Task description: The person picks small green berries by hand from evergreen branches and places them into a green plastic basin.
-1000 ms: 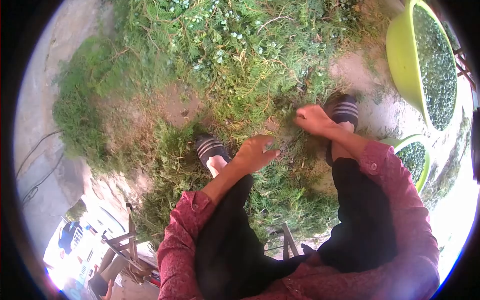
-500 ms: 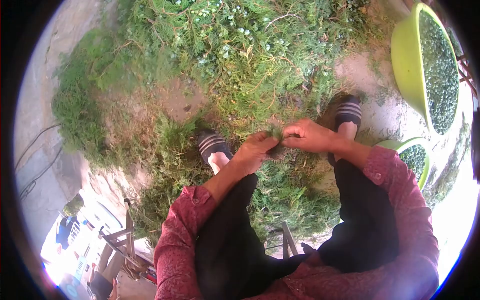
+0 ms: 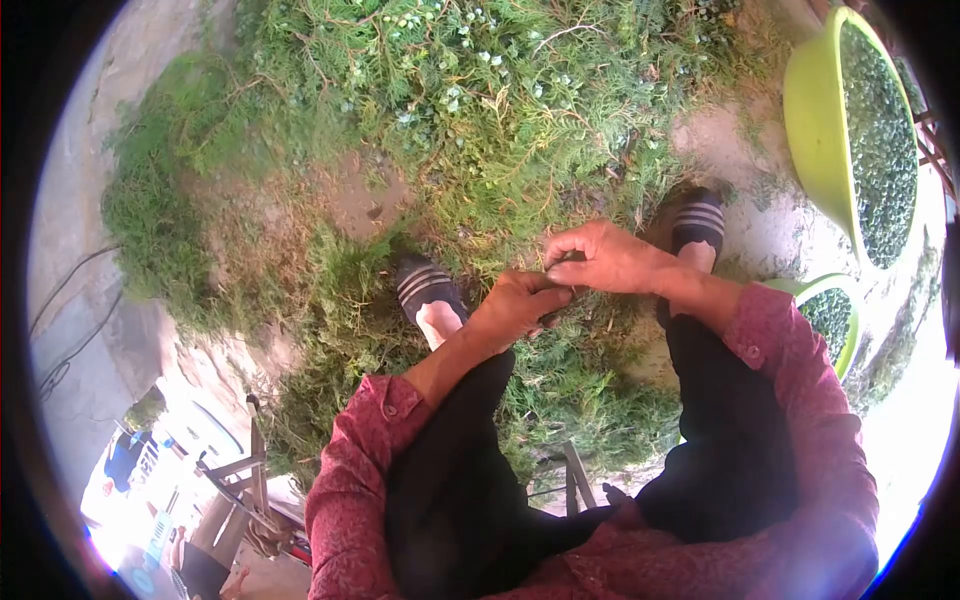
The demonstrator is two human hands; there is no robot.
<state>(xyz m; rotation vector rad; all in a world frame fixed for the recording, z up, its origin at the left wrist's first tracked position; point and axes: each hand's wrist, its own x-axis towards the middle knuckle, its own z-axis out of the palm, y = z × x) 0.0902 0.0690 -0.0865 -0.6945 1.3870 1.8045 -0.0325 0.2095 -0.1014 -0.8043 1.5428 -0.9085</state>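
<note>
My left hand is closed around something small and mostly hidden, probably a bit of green sprig, between my knees. Touching it from the right, my right hand has thumb and forefinger pinched together, and what lies between those fingertips is too small to make out. Below and around both hands spreads a layer of cut green branches. A thicker heap of branches with pale berries lies beyond my feet.
A large yellow-green tub filled with small green berries stands at the upper right. Below it is a smaller green bowl of berries. My shoes flank the hands. Wooden stool legs and a cable are at left.
My right hand has shifted slightly up and left, over the fingers of my left hand. The green tuft seen between the fingertips before is now mostly hidden.
</note>
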